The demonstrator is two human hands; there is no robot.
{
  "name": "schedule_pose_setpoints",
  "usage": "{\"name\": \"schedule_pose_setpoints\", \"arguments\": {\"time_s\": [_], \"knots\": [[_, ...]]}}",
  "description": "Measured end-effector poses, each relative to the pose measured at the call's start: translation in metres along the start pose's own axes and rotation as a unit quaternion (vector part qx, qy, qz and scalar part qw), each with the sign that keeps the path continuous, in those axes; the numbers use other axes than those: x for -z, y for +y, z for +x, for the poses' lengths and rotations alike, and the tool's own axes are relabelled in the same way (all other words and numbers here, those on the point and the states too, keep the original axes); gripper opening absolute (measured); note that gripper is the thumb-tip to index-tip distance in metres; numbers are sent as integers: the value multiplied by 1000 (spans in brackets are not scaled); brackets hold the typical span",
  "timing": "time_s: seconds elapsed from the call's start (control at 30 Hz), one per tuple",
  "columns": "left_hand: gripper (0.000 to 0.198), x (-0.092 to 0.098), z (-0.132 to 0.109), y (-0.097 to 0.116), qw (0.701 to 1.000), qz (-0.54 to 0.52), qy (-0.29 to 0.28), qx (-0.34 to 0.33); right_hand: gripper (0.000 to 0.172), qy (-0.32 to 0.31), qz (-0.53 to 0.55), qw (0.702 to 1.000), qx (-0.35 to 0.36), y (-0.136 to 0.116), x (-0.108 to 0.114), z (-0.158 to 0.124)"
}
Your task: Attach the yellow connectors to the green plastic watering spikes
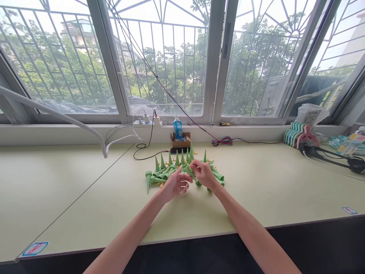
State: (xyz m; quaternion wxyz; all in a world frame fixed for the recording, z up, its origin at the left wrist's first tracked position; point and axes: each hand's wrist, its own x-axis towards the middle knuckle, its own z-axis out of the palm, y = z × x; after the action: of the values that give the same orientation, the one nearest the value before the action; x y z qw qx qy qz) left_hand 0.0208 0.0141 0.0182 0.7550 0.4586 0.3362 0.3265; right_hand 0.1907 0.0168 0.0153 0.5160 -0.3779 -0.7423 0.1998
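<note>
A green hollow cone-shaped watering spike (pixel 186 168) is tilted between my hands, its round mouth facing up and toward the left. My left hand (pixel 177 184) holds it between thumb and fingers. My right hand (pixel 203 174) is pinched closed at the spike's rim; whatever its fingertips grip is hidden. Around and behind both hands lies a group of similar green spikes (pixel 164 173), some standing point up and others lying down. One capped spike (pixel 148 182) lies at the group's left end, point toward me. Small yellow valve pieces (pixel 161 185) show among them.
Behind the spikes are a phone (pixel 180 150) and a cardboard box (pixel 181 144) with a blue-labelled bottle (pixel 178 128). Cables (pixel 222 141) run along the back. A white tube-like arm (pixel 85 122) reaches in from the left. Hangers (pixel 296 133) and a black headset (pixel 327 155) lie right.
</note>
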Motion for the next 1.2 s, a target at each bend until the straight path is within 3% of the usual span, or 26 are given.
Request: {"name": "schedule_pose_setpoints", "arguments": {"time_s": [1.2], "knots": [[59,0,-1,0,1000,-6,2,-4,30,7,-11,1000,-4,1,1,1]]}}
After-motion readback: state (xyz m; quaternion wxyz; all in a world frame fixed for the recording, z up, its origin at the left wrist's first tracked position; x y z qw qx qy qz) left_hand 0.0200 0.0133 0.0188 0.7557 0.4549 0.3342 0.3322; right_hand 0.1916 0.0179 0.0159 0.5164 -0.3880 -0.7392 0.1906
